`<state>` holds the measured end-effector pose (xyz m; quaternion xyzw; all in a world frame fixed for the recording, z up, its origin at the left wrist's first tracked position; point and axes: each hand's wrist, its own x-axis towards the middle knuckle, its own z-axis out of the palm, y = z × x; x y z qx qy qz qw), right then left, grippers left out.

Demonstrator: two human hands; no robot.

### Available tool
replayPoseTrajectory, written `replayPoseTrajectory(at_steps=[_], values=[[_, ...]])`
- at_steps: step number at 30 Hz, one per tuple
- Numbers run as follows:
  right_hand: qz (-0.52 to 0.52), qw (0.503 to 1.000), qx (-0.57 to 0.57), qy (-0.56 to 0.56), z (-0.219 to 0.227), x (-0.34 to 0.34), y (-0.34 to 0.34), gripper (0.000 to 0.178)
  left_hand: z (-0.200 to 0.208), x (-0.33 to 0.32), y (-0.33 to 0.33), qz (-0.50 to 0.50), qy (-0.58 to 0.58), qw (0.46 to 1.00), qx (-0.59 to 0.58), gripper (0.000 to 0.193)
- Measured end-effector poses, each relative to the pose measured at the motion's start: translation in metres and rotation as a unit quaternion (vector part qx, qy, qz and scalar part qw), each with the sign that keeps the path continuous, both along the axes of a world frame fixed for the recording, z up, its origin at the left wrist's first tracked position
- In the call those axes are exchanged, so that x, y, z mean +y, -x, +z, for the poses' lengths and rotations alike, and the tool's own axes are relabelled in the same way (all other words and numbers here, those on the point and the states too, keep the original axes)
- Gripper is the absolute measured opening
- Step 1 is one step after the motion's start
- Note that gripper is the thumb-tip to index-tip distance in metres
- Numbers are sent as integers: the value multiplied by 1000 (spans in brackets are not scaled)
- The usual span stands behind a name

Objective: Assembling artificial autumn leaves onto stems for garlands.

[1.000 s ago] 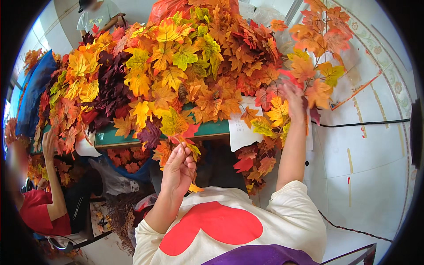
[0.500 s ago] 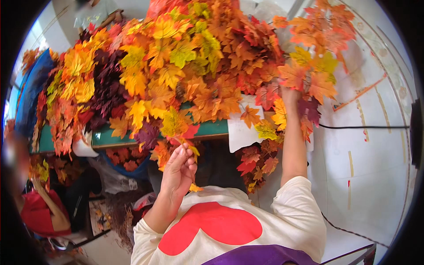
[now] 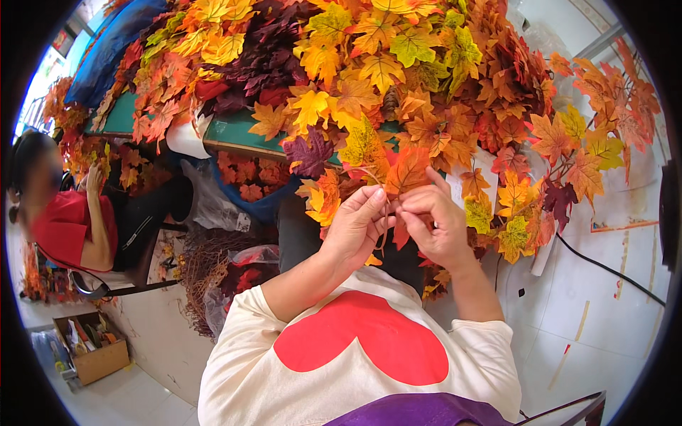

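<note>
My left hand [image 3: 357, 221] is closed in a pinch on a thin brownish stem [image 3: 383, 238] that loops over and hangs below the fingertips. Close beside it, my right hand [image 3: 435, 226] also pinches at the stem, its fingertips almost meeting the left ones. An orange artificial maple leaf [image 3: 408, 170] stands up just behind the fingers, next to a yellow-green leaf [image 3: 364, 150]. To the left of these are a dark purple leaf [image 3: 308, 152] and yellow-orange leaves [image 3: 323, 199]. Exactly how the stem and leaves join is hidden by my fingers.
A heap of autumn-coloured artificial leaves [image 3: 383, 67] covers the green table [image 3: 238, 133]. At the right hang leafy sprays [image 3: 582, 170] over a black cable [image 3: 611, 266]. A person in red [image 3: 78, 220] sits at the left. A cardboard box [image 3: 99, 355] stands on the floor.
My right hand has come back from the leaves at the far right to meet my left hand at the stem. The view has swung left, showing more of the other person and the box.
</note>
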<state>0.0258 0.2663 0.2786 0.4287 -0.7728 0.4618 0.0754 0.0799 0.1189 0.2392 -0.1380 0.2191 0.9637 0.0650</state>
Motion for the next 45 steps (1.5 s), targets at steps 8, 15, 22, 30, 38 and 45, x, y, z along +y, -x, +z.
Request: replayPoseTrajectory(at_steps=[8, 15, 22, 30, 38, 45], values=[[-40, 992, 112, 42, -16, -25, -5, 10, -8, -8, -14, -25, -2, 999, 19, 13], [-95, 993, 39, 65, -16, -17, -14, 6, 0, -5, -17, 57, 20, 997, -43, 12], [-143, 990, -5, 20, -15, -27, -38, 19, -3, -4, -20, 82, 76, 992, 53, 8], [-127, 990, 61, 17, -14, -27, -37, 20, -4, -1, -22, 101, 125, 985, 62, 9], [-121, 989, 79, 20, -12, -27, -36, 18, -7, 0, -21, 103, 132, 983, 71, 9], [-118, 990, 79, 13, -13, -27, -35, 15, -13, 2, -19, 142, 259, 947, 127, 9]])
